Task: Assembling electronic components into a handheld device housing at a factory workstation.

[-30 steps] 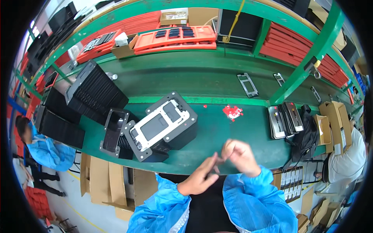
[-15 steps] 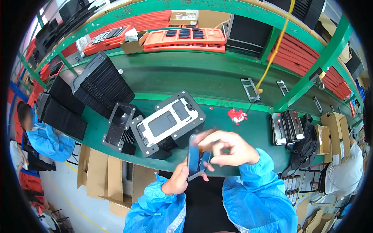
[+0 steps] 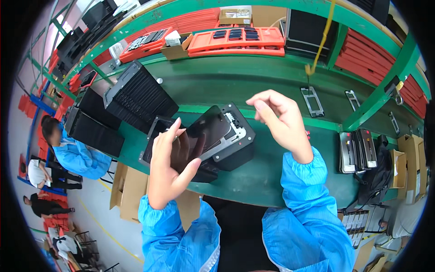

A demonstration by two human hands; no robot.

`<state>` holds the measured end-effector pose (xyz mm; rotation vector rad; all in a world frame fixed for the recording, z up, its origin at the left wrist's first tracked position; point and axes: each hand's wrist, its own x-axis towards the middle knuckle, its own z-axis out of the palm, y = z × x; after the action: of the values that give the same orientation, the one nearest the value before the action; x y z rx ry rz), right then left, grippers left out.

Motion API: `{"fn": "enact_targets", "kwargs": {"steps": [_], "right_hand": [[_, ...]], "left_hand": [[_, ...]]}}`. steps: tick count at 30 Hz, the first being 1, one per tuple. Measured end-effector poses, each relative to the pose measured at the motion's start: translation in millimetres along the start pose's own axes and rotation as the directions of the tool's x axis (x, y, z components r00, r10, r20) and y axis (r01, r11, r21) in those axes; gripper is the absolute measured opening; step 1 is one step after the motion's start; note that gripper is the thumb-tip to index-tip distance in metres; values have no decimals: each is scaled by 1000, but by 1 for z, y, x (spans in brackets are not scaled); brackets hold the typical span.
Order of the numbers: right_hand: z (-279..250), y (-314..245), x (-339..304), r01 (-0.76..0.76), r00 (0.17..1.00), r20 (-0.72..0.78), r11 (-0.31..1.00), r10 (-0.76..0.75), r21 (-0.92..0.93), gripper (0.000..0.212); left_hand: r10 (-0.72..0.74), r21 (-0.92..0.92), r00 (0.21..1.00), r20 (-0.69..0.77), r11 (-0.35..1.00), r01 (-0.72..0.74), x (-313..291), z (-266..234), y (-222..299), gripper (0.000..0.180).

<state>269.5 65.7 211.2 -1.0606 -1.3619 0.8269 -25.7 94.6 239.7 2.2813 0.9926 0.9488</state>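
In my left hand [image 3: 165, 165] is a dark glossy phone screen panel [image 3: 209, 128], gripped by its edges between thumb and fingers. It is tilted above a pale metal phone frame [image 3: 236, 131], hiding most of it. That frame lies on top of a stack of black trays [image 3: 238, 156]. My right hand [image 3: 285, 122] is raised over the bench to the right of the stack, fingers bent and loosely apart, with nothing visible in them. Partly behind my left hand is another black tray [image 3: 158, 124]. Red bits [image 3: 307, 135] show beside my right wrist.
Tall black tray stacks [image 3: 140, 95] stand at the left. Red trays [image 3: 235, 43] with dark parts line the shelf. Thin metal frames [image 3: 312, 102] rest at the back. Stacked panels [image 3: 358, 152], a black bag [image 3: 376, 170] and cartons [image 3: 410, 167] are at the right. A co-worker in blue [image 3: 81, 156] sits left.
My left hand has carried the screen panel up and leftward from the bench edge to above the tray stack. My right hand has left the panel and moved up and right. The view has shifted.
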Motion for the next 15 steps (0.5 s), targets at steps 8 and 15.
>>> {"fn": "enact_targets", "kwargs": {"steps": [8, 15], "right_hand": [[0, 22, 13, -81, 997, 10, 991, 83, -103, 34], [-1, 45, 12, -216, 956, 193, 976, 220, -39, 53]], "left_hand": [[116, 219, 991, 61, 967, -127, 25, 22, -10, 85], [84, 228, 993, 79, 969, -100, 30, 27, -4, 91]]}}
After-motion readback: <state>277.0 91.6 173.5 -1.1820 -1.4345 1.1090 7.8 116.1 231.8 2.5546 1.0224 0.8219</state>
